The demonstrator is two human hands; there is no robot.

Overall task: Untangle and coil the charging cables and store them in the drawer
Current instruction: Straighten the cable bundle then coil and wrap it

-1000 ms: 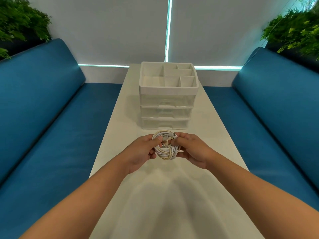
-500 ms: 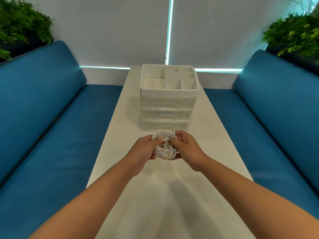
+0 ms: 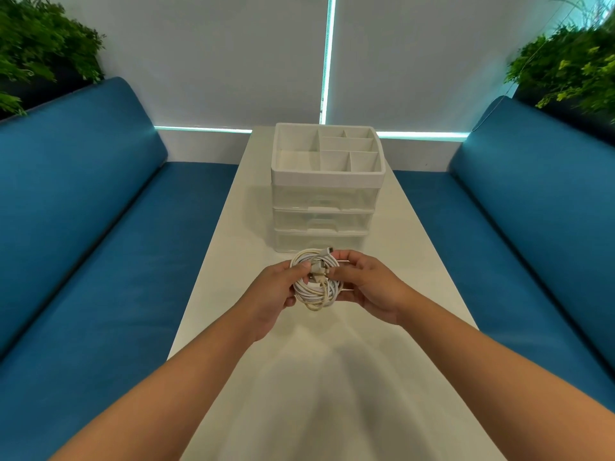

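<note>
Drawer unit [image 3: 324, 207] blocks table [image 3: 416, 261] ahead; side strips free.

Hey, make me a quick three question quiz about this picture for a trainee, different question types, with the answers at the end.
1. True or false: every drawer of the clear drawer unit is shut.
2. Multiple choice: the coiled cable bundle is A) lying on the white table, B) held by both the left hand and the right hand, C) inside the divided top tray.
3. Fill in: benches of ____ colour run along both sides of the table.

Key: 1 true; 2 B; 3 blue.
</note>
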